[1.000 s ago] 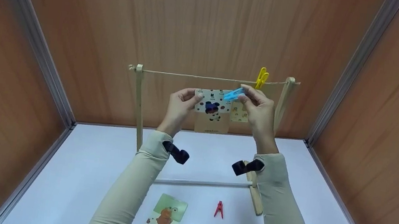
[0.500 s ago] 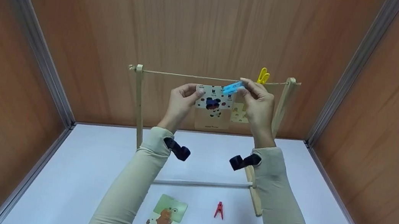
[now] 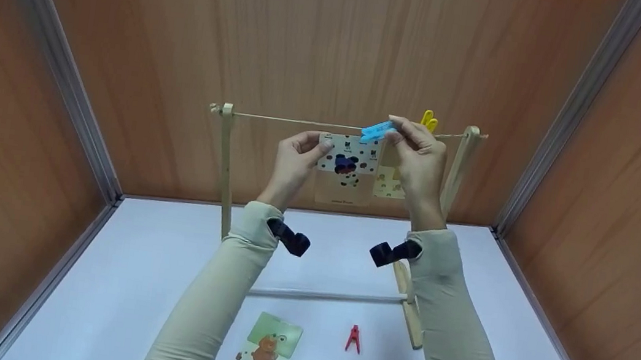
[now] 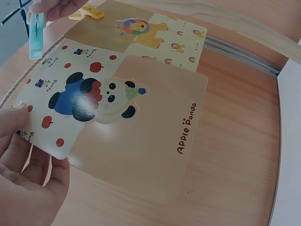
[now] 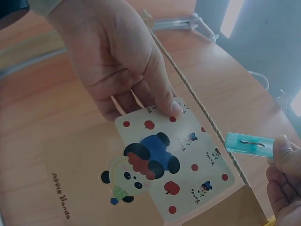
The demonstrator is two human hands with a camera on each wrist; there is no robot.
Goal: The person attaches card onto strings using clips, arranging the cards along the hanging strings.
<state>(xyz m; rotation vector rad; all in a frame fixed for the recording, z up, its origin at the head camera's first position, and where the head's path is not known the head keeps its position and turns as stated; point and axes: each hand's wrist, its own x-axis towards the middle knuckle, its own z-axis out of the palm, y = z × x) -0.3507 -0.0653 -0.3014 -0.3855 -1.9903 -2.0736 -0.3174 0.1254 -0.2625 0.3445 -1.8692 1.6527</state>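
Observation:
My left hand (image 3: 295, 167) pinches the upper left corner of a panda card (image 3: 344, 186) between thumb and fingers. The card hangs face toward me, its top edge just below a thin rope (image 3: 291, 120). With thumb and fingers my right hand (image 3: 422, 172) pinches a blue clothespin (image 3: 377, 132) by its handle end. The clothespin (image 5: 249, 144) has its nose at the rope, above the card's upper right corner; whether it touches either cannot be told. Beside it, a lion card (image 4: 136, 33) hangs from the rope by a yellow clothespin (image 4: 87, 12).
Wooden posts (image 3: 225, 173) hold the rope at both ends, and a white bar (image 3: 330, 295) joins them low down. On the white table (image 3: 158, 282) lie a green bear card (image 3: 266, 351) and a red clothespin (image 3: 354, 339). Wood-grain panels (image 3: 327, 32) enclose the back and sides.
Both hands have risen a little, bringing the panda card and the blue clothespin up toward the rope. The clothespin has moved up from the card's face to its top edge.

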